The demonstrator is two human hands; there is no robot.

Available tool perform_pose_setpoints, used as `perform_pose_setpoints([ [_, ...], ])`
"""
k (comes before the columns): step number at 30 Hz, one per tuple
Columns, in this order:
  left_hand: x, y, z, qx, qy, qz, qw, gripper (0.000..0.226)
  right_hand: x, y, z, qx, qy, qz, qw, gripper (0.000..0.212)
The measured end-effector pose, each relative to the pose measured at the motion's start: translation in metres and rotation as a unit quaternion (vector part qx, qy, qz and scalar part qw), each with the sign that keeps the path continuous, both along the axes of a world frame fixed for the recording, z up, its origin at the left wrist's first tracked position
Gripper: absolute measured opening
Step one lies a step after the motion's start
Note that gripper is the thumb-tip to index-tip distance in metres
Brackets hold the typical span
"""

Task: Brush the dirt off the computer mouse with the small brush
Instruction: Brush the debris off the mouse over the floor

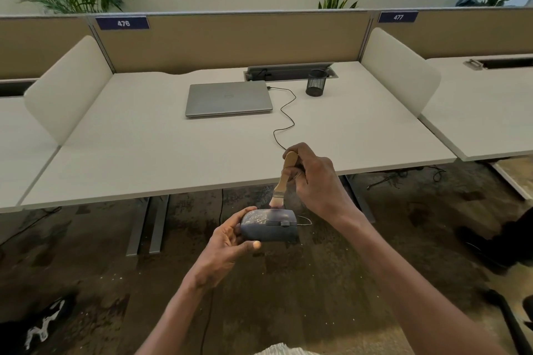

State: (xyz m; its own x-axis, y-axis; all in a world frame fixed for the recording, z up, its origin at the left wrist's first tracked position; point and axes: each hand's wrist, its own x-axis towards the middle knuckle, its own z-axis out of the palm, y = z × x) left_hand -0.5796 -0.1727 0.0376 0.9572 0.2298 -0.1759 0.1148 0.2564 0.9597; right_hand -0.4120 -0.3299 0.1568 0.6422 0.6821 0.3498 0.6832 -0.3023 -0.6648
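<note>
The left hand [230, 235] is gripping the computer mouse [269, 225] by its left end, thumb along the near side and fingers curling over the far side, holding it in the air over the floor, in front of the near edge of the counter [144, 153] and below its level. The mouse is lying with its long axis running left to right, its button end pointing right toward the right hand [315, 181]; pale dust is showing on the left part of its top.

The right hand is clasping the wooden handle of the small brush [284, 181], sitting just above and to the right of the mouse. The brush is standing nearly upright, handle leaning up and to the right, bristles pointing down and touching the mouse's top near the middle of the far edge.

Judging from this, brushing is under way, and the remaining dust is lying to the left of the bristles, so the next stroke would probably be travelling leftward along the mouse's long axis. The right hand is the nearer one to that work.
</note>
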Motion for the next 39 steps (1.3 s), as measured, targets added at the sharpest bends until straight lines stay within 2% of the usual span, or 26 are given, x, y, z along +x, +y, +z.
perform_pose_setpoints([
  [6,0.001,0.001,-0.001,0.007,0.005,0.000,1.000,0.078,-0.005,0.000,0.003,-0.009,0.003,0.037,0.999,0.031],
  [17,0.003,0.000,-0.003,0.003,0.005,-0.004,1.000,0.082,-0.006,0.004,0.002,-0.026,-0.018,0.047,0.998,0.031],
  [32,0.002,0.000,-0.002,0.009,0.007,0.000,1.000,0.075,-0.014,-0.006,0.008,0.014,-0.027,0.034,0.999,0.034],
  [39,0.003,-0.002,-0.003,0.004,0.009,0.001,1.000,0.076,-0.014,-0.006,0.003,-0.025,-0.029,0.034,0.999,0.035],
])
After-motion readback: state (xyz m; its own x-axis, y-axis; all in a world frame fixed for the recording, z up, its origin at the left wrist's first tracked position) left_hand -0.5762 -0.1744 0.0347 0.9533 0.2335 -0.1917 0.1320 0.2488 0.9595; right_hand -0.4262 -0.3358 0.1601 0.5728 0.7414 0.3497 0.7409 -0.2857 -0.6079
